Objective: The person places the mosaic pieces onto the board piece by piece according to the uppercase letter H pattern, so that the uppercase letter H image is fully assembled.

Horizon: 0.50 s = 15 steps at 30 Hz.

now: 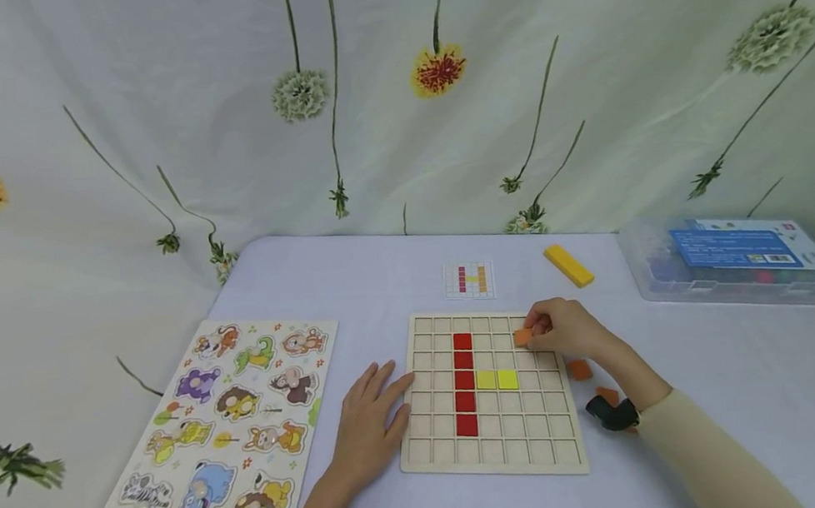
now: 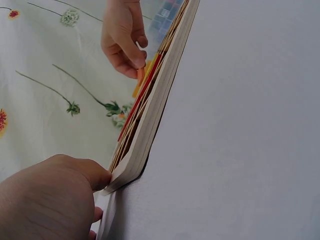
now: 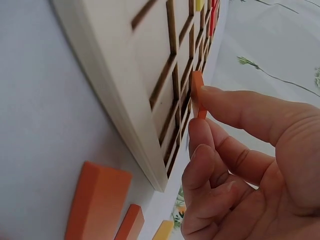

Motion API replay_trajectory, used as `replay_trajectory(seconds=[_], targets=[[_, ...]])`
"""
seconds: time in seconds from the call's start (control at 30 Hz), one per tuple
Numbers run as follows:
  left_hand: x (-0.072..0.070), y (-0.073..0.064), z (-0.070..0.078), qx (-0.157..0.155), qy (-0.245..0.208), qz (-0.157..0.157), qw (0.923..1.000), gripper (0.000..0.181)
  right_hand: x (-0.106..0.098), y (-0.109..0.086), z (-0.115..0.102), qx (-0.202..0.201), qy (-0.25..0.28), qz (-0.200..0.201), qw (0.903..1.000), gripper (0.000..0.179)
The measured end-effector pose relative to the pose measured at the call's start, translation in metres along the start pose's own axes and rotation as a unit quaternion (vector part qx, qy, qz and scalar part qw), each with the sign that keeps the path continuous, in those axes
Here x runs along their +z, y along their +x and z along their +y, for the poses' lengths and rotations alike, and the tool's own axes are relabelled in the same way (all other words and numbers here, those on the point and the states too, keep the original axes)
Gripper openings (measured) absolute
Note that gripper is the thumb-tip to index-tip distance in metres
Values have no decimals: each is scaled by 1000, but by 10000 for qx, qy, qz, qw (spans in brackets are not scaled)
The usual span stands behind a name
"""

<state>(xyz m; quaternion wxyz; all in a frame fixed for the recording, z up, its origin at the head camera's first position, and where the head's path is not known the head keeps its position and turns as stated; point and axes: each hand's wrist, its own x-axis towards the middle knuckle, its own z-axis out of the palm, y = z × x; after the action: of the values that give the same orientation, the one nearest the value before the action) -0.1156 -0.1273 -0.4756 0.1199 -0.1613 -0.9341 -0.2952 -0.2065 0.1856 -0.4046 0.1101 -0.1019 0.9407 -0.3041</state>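
A wooden grid board (image 1: 494, 454) lies flat, with a column of several red tiles (image 1: 463, 379) and two yellow tiles (image 1: 496, 380) in its cells. Over the upper right cells my right hand (image 1: 567, 328) pinches an orange square tile (image 3: 198, 92) between thumb and fingers, close above the grid. My left hand (image 1: 369, 417) rests by the board's left edge with its fingers spread, fingertips right at the rim. More orange tiles (image 1: 579, 369) lie on the table beside the board's right edge, partly hidden by my right wrist.
Behind the board lies a small pattern card (image 1: 469, 280) printed with a coloured grid. A yellow-orange bar (image 1: 569, 266) lies to its right. At the far right stands a clear plastic box (image 1: 739, 283). An animal puzzle board (image 1: 282, 478) covers the table's left side.
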Motion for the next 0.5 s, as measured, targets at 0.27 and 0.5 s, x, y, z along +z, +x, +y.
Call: replay_trajectory(seconds=[0.27, 0.5], targets=[[-1, 0, 1, 3, 32, -21, 10000, 39, 2, 1, 0, -55, -66, -72, 9999, 17], [-1, 0, 1, 34, -25, 14, 10000, 39, 1, -1, -3, -12, -145, -47, 9999, 23]])
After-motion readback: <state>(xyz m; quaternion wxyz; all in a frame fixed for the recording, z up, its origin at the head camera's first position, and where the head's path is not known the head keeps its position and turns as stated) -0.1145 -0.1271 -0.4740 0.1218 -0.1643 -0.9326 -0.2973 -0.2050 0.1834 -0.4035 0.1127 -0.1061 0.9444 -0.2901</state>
